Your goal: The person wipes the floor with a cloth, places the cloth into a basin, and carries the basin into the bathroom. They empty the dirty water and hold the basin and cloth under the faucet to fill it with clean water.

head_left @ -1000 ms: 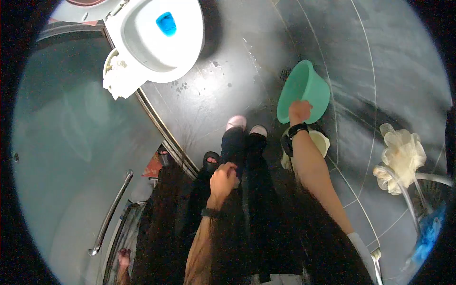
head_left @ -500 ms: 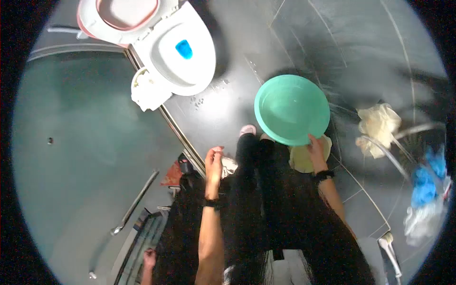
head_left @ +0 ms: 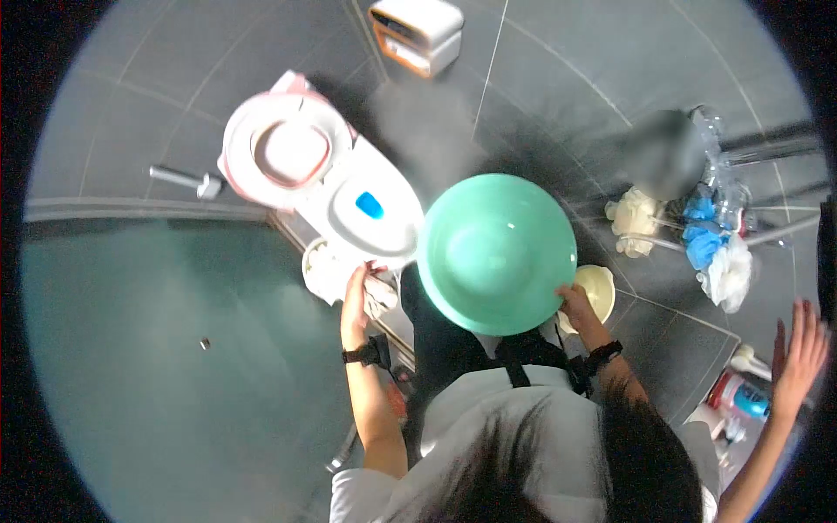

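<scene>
My right hand (head_left: 575, 305) grips the rim of a large green plastic basin (head_left: 497, 253) at its lower right edge. The basin is held in front of my legs, its inside facing up towards me. Just beyond my right fingers is a smaller pale yellow basin (head_left: 598, 289), partly hidden by the hand. On the other side, my left hand (head_left: 356, 301) is closed on a crumpled whitish cloth (head_left: 380, 297), near the front of the toilet (head_left: 401, 209). Blue water shows in the toilet's bowl.
A white bin (head_left: 321, 270) stands beside the toilet. To the right hang bath puffs (head_left: 634, 222) and a blue bag (head_left: 704, 234) near metal bars. Another open hand (head_left: 800, 353) shows at the right edge. A white and orange box (head_left: 418, 35) is at the top.
The green basin has come up closer to me, looking larger, with my right hand still on its rim. My left hand and the cloth are now near the toilet. The view has shifted.
</scene>
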{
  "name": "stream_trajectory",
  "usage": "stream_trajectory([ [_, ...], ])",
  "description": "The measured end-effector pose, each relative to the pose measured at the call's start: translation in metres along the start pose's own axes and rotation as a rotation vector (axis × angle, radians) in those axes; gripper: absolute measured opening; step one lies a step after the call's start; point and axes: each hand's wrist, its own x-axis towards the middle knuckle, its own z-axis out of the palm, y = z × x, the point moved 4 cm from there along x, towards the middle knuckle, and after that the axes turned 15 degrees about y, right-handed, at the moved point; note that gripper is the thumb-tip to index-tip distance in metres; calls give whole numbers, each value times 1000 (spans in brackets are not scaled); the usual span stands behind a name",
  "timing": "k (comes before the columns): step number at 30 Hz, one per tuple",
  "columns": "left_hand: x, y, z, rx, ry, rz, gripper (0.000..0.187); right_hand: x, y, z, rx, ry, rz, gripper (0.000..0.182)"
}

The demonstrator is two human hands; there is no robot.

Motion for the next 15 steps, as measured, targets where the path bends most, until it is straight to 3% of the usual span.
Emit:
stream_trajectory([
  [2, 21, 20, -1, 342, -136, 108, 45, -34, -11, 31, 5, 27, -7, 24],
  [4, 32, 28, -6, 438, -244, -56, 46, -45, -9, 54, 64, -31, -31, 26],
  [6, 6, 79, 25, 498, -281, 3, 49, -95, -39, 93, 64, 55, 8, 27],
  [8, 18, 74, 18, 372, -402, -159, 43, -97, -26, 99, 94, 1, -63, 28],
  [10, 16, 90, 27, 601, -431, -135, 39, -118, -44, 110, 37, 14, -137, 27],
  [12, 21, 79, 28, 616, -531, -115, 37, -133, -53, 114, 36, 16, -207, 24],
  [15, 22, 64, 31, 417, -434, -121, 34, -135, -48, 110, 60, 26, -261, 21],
])
